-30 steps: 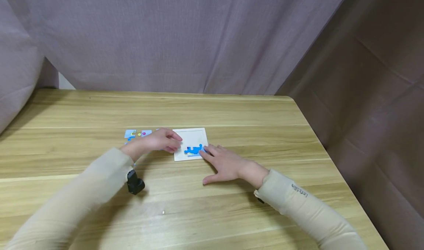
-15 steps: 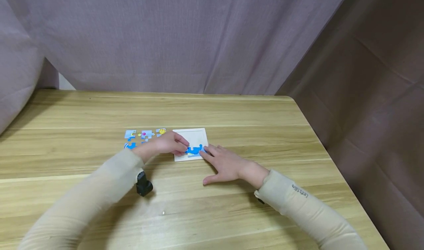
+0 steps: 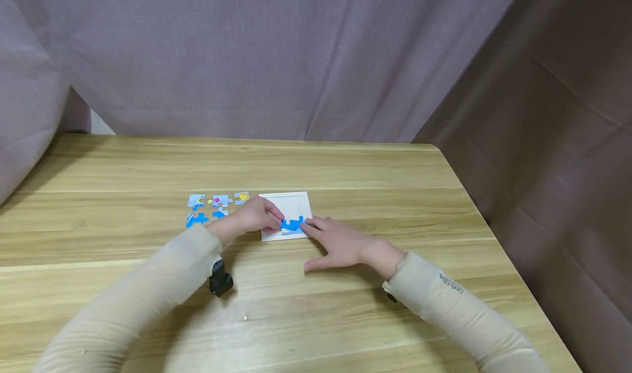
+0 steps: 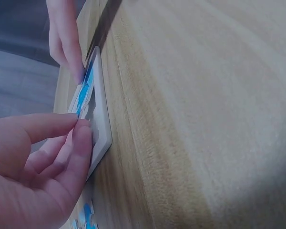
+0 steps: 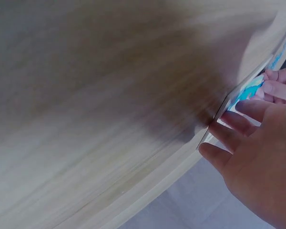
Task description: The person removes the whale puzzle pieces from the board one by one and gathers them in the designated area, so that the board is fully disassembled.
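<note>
A white puzzle tray (image 3: 288, 202) lies on the table, with blue jigsaw pieces (image 3: 292, 225) along its lower part. Over the tray's left side, my left hand (image 3: 253, 215) pinches a puzzle piece between thumb and fingers; in the left wrist view, most of that piece is hidden by the fingertips (image 4: 76, 121). My right hand (image 3: 340, 244) is spread flat, its fingers resting on the tray's right rim and at the edge of the pieces inside. In the right wrist view its fingers (image 5: 219, 136) lie straight along the tray.
Left of the tray, several loose jigsaw pieces lie on the wooden table (image 3: 345, 170), among them one with a yellow sun (image 3: 242, 197) and a blue one (image 3: 196, 219). A grey curtain (image 3: 222, 60) hangs behind the table, and a brown one (image 3: 558, 142) at the right.
My left hand has moved right, from the tray's left edge onto the pieces inside, uncovering loose pieces behind it. My right hand has stayed in place on the tray.
</note>
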`<state>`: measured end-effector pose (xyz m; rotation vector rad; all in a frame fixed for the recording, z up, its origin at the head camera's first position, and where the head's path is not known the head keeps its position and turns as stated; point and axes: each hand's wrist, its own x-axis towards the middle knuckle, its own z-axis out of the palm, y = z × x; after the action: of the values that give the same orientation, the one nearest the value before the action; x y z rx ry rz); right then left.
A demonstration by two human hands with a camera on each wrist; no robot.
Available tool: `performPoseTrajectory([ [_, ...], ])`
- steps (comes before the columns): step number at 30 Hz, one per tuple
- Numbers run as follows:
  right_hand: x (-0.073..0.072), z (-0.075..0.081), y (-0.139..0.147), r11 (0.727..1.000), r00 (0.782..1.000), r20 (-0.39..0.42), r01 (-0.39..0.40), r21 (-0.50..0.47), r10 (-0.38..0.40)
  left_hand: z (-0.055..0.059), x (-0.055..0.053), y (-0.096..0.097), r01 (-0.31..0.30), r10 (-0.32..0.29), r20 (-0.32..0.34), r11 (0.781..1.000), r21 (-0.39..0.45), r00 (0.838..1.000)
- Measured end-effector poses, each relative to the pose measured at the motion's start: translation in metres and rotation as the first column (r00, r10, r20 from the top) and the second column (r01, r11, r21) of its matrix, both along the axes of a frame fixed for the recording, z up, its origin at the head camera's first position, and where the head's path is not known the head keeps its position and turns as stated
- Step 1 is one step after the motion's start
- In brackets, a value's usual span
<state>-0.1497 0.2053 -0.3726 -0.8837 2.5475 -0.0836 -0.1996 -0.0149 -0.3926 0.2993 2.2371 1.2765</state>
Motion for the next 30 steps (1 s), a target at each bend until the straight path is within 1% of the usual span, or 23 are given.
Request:
performPoseTrajectory([
  [4, -0.004, 0.001, 0.002, 0.999, 0.999, 0.034, 0.021, -0.029, -0.020, -0.001, 0.000, 0.000, -0.002, 0.002, 0.013, 1.000, -0.010, 1.000],
  [7, -0.006, 0.000, 0.003, 0.999, 0.999, 0.034, 0.025, -0.039, -0.024, -0.003, -0.001, 0.001, -0.004, 0.004, 0.015, 1.000, -0.008, 1.000],
  [9, -0.008, -0.001, 0.004, 0.999, 0.999, 0.023, 0.026, -0.042, -0.025, -0.003, -0.001, 0.002, -0.004, 0.004, 0.011, 1.000, -0.001, 1.000],
  [12, -0.010, -0.005, 0.006, 0.999, 1.000, -0.015, 0.024, -0.043, -0.024, -0.004, -0.001, 0.002, -0.001, 0.001, -0.008, 1.000, 0.009, 1.000],
  [17, -0.015, -0.008, 0.010, 0.998, 0.998, -0.056, 0.024, -0.058, -0.027, -0.003, -0.002, 0.003, -0.014, 0.014, -0.016, 1.000, -0.001, 1.000],
  [19, -0.016, -0.008, 0.011, 0.998, 0.998, -0.065, 0.013, -0.059, -0.016, -0.003, -0.002, 0.003, -0.011, 0.010, -0.015, 1.000, -0.010, 1.000],
  [23, -0.016, -0.006, 0.012, 1.000, 0.997, -0.079, -0.010, -0.030, 0.007, -0.002, -0.002, 0.003, 0.002, -0.002, -0.009, 1.000, -0.005, 1.000],
  [30, -0.009, -0.003, 0.012, 1.000, 0.997, -0.069, -0.019, -0.004, 0.018, -0.001, -0.002, 0.004, 0.019, -0.020, 0.037, 0.999, 0.028, 0.999],
])
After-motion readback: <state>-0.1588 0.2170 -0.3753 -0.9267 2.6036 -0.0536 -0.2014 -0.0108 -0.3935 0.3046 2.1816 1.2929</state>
